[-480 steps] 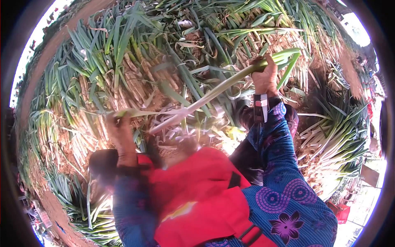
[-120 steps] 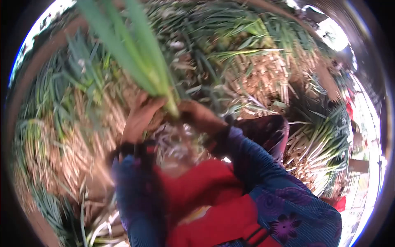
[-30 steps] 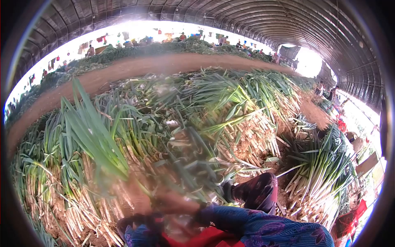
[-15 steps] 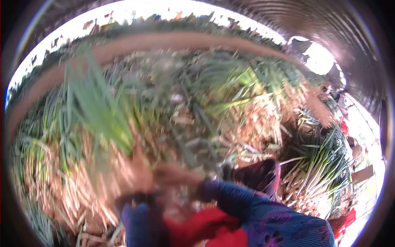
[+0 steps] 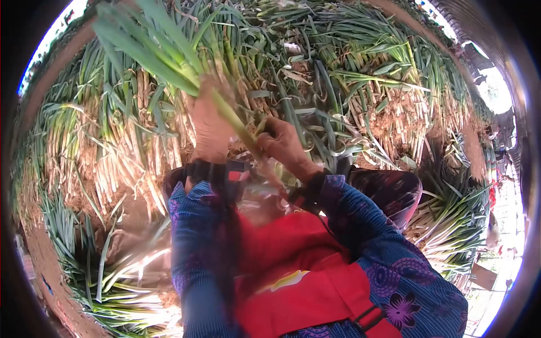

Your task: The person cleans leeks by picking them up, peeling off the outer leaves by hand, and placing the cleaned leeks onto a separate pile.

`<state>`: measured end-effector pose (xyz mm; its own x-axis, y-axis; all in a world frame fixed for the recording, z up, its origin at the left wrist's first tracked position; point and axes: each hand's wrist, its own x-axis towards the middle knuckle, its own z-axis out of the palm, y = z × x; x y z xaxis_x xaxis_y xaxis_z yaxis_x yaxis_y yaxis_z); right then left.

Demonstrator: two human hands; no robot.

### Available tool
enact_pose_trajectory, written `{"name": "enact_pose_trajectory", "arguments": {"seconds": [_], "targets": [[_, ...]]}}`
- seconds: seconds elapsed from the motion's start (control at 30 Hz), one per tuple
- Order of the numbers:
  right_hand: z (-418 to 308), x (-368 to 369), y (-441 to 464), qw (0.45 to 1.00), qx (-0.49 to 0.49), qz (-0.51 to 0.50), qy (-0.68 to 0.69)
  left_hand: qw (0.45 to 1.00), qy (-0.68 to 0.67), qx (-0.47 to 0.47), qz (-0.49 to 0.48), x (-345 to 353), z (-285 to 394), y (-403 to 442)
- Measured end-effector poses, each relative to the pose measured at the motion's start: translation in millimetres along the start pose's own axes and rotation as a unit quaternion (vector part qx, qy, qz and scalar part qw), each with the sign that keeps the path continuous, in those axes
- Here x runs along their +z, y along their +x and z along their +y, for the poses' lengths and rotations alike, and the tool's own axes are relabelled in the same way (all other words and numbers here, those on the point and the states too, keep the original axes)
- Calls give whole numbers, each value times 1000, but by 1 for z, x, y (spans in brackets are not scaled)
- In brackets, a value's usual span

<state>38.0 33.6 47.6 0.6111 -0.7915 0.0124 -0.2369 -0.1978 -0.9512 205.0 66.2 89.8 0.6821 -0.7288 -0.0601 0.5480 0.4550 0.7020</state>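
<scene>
In the head view a green onion (image 5: 239, 125) slants across the front of me, its broad green leaves at the upper left and its root end low, near my lap. My left hand (image 5: 211, 124) is closed round the stalk just below the leaves. My right hand (image 5: 286, 147) touches the lower stalk, thumb and fingers pinched on a small strip of its outer leaf. Motion blurs the root end.
Piled green onions (image 5: 141, 135) lie in front and to the left, roots towards me. Another heap (image 5: 394, 112) is further right. Cleaned-looking onions lie in a bundle (image 5: 445, 219) at the right and another bundle (image 5: 129, 287) at the lower left. A red apron (image 5: 315, 281) covers my lap.
The view has tilted down and sharpened. Both hands, blurred and close together before, now show on the green onion, the left on its upper stalk and the right lower down.
</scene>
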Motion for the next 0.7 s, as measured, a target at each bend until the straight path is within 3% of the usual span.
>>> {"name": "enact_pose_trajectory", "arguments": {"seconds": [0.07,0.1,0.2,0.23,0.27,0.3,0.37,0.47,0.53,0.6,0.67,0.7], "targets": [[10,-1,-1,984,48,17,171,1000,-8,16,16,5,12,-8],[13,-2,-4,964,72,28,254,997,-44,-17,69,3,15,-3],[4,-8,-12,859,154,30,487,995,-64,21,67,-19,18,16],[37,-6,-4,928,41,-25,369,994,-76,27,78,-18,20,17],[70,-4,4,963,-82,-48,251,994,-77,36,67,-20,23,17],[62,-9,0,958,-48,-72,272,994,-79,46,56,-22,26,17],[42,-11,-5,927,14,-63,368,993,-72,75,65,-25,32,19],[14,-17,-7,821,85,-20,565,993,-83,62,55,-24,44,12],[5,-46,-13,735,110,-56,667,989,-95,72,81,-42,46,26],[25,-85,-10,715,112,-104,682,985,-93,100,109,-53,54,35],[44,-132,-11,791,88,-61,603,983,-79,109,123,-59,63,36],[74,-176,-9,851,123,-12,511,982,-74,116,131,-61,67,35]]}}
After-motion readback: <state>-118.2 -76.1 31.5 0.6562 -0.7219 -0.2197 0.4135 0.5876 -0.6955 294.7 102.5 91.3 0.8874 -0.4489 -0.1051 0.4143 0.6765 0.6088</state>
